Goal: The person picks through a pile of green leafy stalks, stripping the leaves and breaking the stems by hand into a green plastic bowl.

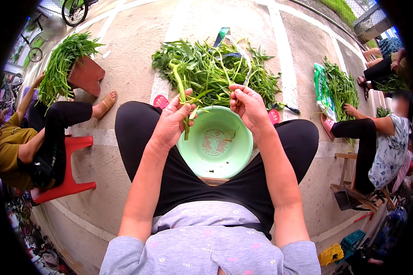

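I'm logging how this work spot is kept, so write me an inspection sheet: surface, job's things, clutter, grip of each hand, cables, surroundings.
Surface: pale ground with white painted lines.
Job's things: leafy greens heaped just beyond a pale green basin, which has small scraps inside.
Clutter: pale strip lying on the heap.
Left grip: left hand holds thick green stems.
Right grip: right hand has fingertips together; whether they pinch a thin stem is unclear.
Cables: nothing seen.
Surroundings: people seated on both sides; red stool at left, bicycle at upper left.
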The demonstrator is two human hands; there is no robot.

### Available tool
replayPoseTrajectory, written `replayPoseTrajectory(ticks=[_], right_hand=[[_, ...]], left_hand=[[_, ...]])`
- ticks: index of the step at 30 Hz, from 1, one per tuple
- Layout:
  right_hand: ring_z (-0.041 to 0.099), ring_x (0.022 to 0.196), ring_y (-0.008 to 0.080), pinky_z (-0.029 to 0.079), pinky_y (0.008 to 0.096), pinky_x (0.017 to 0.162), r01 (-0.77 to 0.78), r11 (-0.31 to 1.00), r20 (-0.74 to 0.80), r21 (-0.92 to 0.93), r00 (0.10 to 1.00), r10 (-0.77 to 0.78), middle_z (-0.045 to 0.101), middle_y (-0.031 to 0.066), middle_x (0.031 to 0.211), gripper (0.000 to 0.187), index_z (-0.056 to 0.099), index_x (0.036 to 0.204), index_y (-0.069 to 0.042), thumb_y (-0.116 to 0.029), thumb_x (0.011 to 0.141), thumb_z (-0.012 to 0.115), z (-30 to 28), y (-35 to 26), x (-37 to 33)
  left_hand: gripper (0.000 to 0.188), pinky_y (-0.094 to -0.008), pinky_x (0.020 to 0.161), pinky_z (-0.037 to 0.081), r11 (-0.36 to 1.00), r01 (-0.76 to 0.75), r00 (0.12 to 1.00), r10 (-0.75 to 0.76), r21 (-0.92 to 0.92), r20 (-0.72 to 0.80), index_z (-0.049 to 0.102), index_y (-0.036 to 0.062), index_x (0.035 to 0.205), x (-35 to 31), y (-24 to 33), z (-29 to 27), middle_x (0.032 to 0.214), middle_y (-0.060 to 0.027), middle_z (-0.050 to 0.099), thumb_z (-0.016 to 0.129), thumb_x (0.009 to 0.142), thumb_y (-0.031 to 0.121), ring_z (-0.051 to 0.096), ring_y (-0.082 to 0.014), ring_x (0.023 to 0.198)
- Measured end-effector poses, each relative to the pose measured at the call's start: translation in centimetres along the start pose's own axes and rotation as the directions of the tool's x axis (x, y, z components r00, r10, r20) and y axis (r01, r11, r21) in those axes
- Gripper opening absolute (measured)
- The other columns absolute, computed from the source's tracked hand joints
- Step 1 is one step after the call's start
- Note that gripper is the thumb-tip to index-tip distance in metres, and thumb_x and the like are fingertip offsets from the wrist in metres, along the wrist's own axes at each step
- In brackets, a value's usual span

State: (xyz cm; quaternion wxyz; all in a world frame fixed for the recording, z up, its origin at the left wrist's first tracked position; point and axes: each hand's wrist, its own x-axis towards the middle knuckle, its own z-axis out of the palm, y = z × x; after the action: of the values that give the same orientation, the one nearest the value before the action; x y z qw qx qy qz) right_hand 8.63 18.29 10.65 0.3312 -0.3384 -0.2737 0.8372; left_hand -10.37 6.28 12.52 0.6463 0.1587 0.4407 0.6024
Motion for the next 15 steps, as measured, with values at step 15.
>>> replayPoseTrajectory(ticks=[15], right_hand=[[0.054, 0.064, 0.0058, 0.043, 0.0183, 0.056, -0.063, 0.959, 0.102, -0.277, 0.99, 0.094, 0.06, 0.0018, 0.082, 0.017, 0.055, 0.103, -0.005, -0.011, 0.088, 0.052, 1.0, 0.5, -0.3]], left_hand=[[0.046, -0.0175, 0.04, 0.031, 0.887, -0.255, 0.929, 0.335, 0.386, -0.156, 0.051, 0.005, 0.119, -0.2, 0.1, 0.3, 0.085, -0.0018, 0.052, 0.032, 0.095, 0.039, 0.04, -0.0037, 0.049]])
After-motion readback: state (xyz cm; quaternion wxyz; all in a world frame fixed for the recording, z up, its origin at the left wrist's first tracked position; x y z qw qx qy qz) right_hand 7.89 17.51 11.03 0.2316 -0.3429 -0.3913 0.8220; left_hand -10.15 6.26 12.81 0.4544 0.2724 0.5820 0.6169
